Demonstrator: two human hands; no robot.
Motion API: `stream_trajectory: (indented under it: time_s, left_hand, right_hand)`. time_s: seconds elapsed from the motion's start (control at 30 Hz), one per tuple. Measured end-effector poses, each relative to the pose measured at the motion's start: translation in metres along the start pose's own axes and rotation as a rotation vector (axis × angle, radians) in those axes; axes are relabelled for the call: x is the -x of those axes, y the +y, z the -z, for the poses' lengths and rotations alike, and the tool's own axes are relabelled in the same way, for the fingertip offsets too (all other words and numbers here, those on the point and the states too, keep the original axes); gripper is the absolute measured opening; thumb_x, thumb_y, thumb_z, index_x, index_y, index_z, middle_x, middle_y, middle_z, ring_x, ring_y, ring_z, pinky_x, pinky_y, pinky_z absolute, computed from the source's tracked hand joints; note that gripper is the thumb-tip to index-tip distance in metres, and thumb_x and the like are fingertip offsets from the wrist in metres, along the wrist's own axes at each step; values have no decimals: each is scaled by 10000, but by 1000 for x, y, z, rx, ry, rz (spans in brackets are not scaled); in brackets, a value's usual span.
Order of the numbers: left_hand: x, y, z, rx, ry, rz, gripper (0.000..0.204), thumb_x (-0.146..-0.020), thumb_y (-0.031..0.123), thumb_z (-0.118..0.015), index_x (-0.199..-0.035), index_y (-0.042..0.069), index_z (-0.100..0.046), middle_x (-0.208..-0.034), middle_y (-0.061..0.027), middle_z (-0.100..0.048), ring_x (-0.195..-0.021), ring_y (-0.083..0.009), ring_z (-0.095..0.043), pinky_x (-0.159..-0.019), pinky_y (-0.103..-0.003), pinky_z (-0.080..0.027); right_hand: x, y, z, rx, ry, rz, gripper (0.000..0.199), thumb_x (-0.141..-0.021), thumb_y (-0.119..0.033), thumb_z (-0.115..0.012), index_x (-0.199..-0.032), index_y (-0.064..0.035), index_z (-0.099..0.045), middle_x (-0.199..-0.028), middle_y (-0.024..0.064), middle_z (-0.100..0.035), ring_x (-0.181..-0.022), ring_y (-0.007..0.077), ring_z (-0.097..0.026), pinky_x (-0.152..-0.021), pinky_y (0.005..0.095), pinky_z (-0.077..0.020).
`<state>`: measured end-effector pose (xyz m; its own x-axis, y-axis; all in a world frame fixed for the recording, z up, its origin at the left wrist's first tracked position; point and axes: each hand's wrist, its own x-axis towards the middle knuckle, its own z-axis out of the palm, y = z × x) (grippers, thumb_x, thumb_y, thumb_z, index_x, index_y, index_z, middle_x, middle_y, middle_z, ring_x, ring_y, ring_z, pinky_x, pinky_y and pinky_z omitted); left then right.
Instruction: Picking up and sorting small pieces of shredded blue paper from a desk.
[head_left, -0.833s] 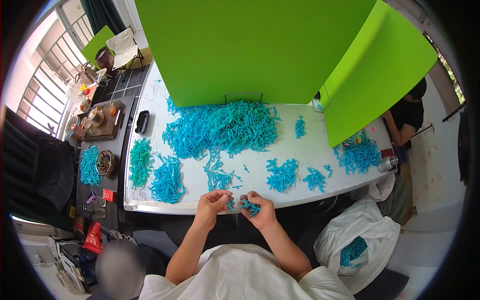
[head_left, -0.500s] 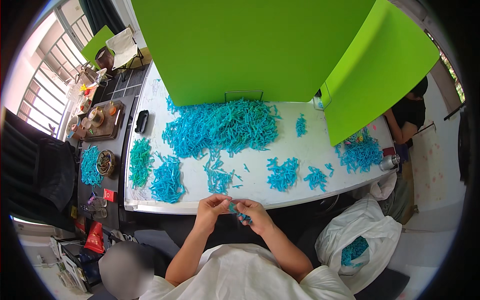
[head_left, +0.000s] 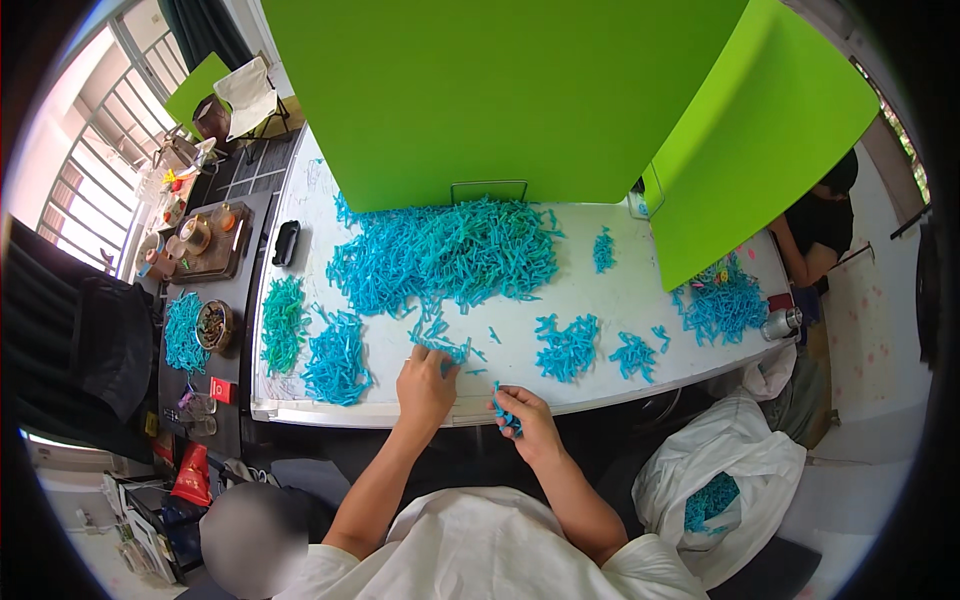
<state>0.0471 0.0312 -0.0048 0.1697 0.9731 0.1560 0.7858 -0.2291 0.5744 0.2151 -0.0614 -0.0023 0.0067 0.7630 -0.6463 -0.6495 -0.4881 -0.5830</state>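
Two bare hands are seen from the head camera at the near edge of the white rectangular table (head_left: 620, 300). The left hand (head_left: 425, 385) is pressed, fingers curled, onto a small cluster of short blue plastic strips (head_left: 445, 350); the right hand (head_left: 530, 420) is closed on a few blue strips (head_left: 503, 412). Picking is best done singly, pinched at the ends. One large heap (head_left: 450, 255) and about six smaller piles are counted beyond that edge.

A long white table (head_left: 600, 300) stands before the person, with a big heap of small blue plastic pieces (head_left: 445, 255) at its middle against an upright green board (head_left: 500, 90) behind. Smaller blue piles (head_left: 568, 347) lie right of centre, and another pile (head_left: 337, 357) lies at the left near edge. A white sack (head_left: 730, 470) sits on the floor to the right, below the table's corner.
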Motion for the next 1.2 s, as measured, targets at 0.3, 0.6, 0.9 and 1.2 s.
stream_trajectory:
  time_s: [0.3, 0.6, 0.9, 1.2]
  left_hand:
    - [18, -3, 21, 68, -90, -208, 99, -781, 33, -734, -862, 39, -677, -760, -117, -668, -690, -303, -663, -635, -378, -523]
    - [36, -6, 20, 720, -182, 85, 89, -833, 7, -736, -904, 8, -683, -827, -68, -699, -747, -137, -673, -719, -267, -546]
    - [42, -8, 14, 867, -141, 328, 50, -870, -15, -707, -910, -27, -679, -820, -57, -688, -714, -129, -665, -682, -252, -546]
    - [42, 14, 26, 545, -10, 166, 95, -817, 5, -767, -867, -12, -688, -768, -88, -708, -688, -117, -680, -630, -252, -534]
  right_hand:
    - [-18, 15, -17, 474, 119, 355, 278, -902, -167, -704, -1135, -18, -676, -886, 42, -697, -659, 40, -558, -511, 186, -416]
    - [-7, 18, -30, 117, -79, 28, 310, -915, -186, -682, -1178, -23, -667, -855, -9, -657, -671, 49, -546, -525, 188, -395]
    - [-3, 14, -30, 313, 33, 311, 310, -926, -151, -685, -1194, 0, -649, -896, 42, -682, -618, 50, -552, -480, 188, -416]
    - [0, 12, -34, 325, 88, 346, 231, -920, -145, -695, -1099, 1, -702, -867, 58, -705, -607, 38, -540, -480, 185, -409]
